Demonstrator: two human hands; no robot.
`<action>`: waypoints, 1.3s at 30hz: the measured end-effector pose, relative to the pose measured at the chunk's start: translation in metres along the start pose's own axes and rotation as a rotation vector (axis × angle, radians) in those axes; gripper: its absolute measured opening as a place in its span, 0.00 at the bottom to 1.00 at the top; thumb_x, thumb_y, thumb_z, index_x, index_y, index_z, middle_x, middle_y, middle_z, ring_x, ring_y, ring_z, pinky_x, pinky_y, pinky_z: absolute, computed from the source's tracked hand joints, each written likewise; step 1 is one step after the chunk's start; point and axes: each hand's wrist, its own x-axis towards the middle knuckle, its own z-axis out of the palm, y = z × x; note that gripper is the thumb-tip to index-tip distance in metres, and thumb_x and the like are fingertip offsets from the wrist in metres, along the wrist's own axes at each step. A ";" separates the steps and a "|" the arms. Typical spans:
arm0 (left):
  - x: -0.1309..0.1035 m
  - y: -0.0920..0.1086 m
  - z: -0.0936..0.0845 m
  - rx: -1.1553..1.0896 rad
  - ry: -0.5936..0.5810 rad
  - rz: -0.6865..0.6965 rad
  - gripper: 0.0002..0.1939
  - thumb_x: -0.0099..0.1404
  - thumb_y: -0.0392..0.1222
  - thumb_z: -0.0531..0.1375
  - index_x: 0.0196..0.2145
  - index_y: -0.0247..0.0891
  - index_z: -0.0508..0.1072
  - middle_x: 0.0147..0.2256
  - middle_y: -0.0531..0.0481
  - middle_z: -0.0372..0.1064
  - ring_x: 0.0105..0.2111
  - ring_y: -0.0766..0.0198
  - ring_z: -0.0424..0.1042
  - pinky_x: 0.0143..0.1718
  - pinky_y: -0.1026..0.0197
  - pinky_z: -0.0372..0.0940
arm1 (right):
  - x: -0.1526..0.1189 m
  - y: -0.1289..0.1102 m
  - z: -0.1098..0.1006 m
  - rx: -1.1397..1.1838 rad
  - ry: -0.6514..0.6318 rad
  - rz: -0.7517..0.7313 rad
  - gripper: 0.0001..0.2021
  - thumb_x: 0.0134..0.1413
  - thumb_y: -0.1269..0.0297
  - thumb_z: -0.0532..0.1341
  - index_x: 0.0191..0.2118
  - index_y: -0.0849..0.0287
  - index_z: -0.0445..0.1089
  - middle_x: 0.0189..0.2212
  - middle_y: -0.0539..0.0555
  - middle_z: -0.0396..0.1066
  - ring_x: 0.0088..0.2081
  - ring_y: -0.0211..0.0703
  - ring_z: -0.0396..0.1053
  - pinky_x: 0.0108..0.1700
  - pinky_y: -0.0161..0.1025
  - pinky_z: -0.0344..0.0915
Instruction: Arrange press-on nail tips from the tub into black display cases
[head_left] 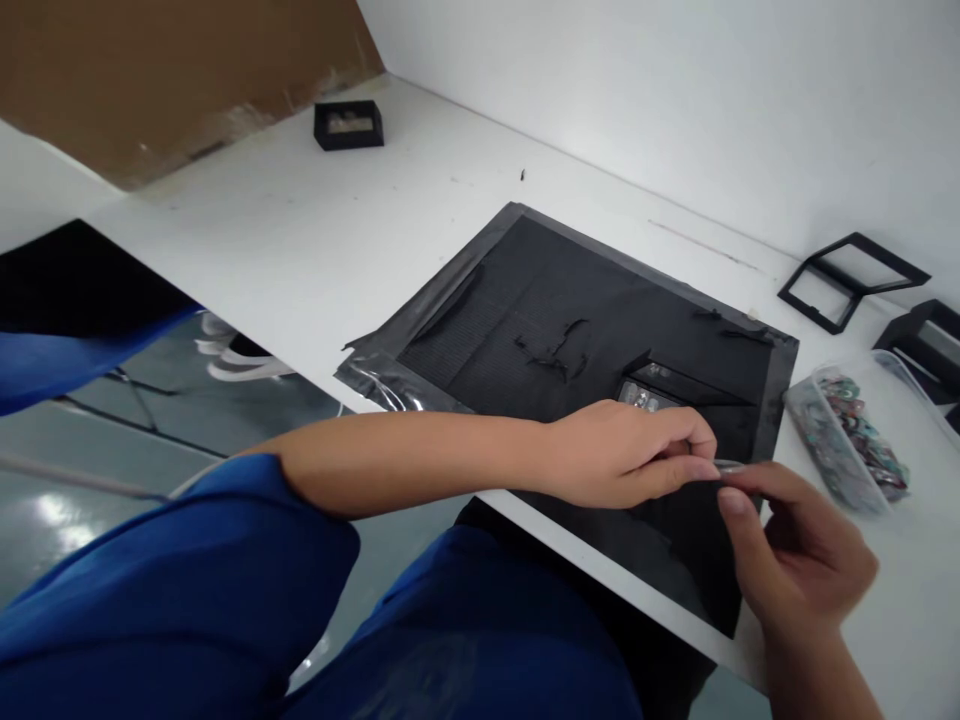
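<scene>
My left hand [637,455] reaches across from the left with its fingers pinched. My right hand [802,550] is closed in a pinch just beside it. Between the fingertips of both hands is a small, clear, thin piece [729,466], mostly covered, so its kind does not show. Behind my left hand, a small black box [686,385] with clear, shiny contents rests on the black mat [480,340]. The hand hides part of that box. Torn black scraps [555,358] lie on the mat.
On the right stands a clear plastic tub [840,435] of small wrapped pieces. An open black frame [851,280] and another black box [930,345] are beyond it. A black box [349,125] sits at the far left of the white table [420,160], near a brown panel [172,80].
</scene>
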 end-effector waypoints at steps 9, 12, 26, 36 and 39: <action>0.000 -0.004 0.004 -0.042 -0.008 0.016 0.12 0.75 0.51 0.50 0.43 0.40 0.64 0.29 0.58 0.72 0.27 0.74 0.68 0.32 0.70 0.61 | 0.000 -0.003 0.000 -0.075 0.036 -0.115 0.21 0.52 0.79 0.69 0.48 0.49 0.78 0.35 0.48 0.77 0.30 0.36 0.71 0.30 0.36 0.69; -0.001 -0.002 0.003 -0.156 0.002 0.003 0.14 0.75 0.53 0.51 0.41 0.39 0.65 0.28 0.57 0.70 0.25 0.75 0.66 0.30 0.69 0.60 | 0.002 -0.002 0.002 -0.037 -0.014 -0.144 0.18 0.51 0.80 0.69 0.45 0.53 0.78 0.34 0.48 0.76 0.30 0.35 0.72 0.30 0.35 0.69; 0.001 -0.008 0.015 -0.625 -0.004 -0.227 0.21 0.58 0.56 0.70 0.31 0.35 0.73 0.20 0.59 0.65 0.19 0.77 0.59 0.19 0.71 0.51 | 0.008 0.000 -0.002 -0.263 -0.075 -0.494 0.34 0.44 0.79 0.75 0.59 0.63 0.71 0.35 0.54 0.79 0.32 0.38 0.74 0.35 0.38 0.74; 0.002 -0.001 0.012 -0.821 0.008 -0.302 0.18 0.54 0.51 0.74 0.26 0.35 0.73 0.13 0.63 0.61 0.14 0.79 0.57 0.15 0.72 0.46 | 0.006 -0.007 -0.004 -0.385 -0.057 -0.562 0.22 0.40 0.77 0.77 0.43 0.69 0.74 0.33 0.57 0.77 0.36 0.41 0.74 0.41 0.41 0.74; 0.001 0.001 0.012 -0.849 -0.004 -0.292 0.21 0.53 0.53 0.73 0.25 0.35 0.71 0.14 0.62 0.60 0.15 0.79 0.56 0.15 0.71 0.46 | 0.005 -0.009 -0.004 -0.384 -0.023 -0.553 0.20 0.39 0.78 0.77 0.41 0.68 0.74 0.30 0.55 0.76 0.35 0.40 0.73 0.40 0.39 0.73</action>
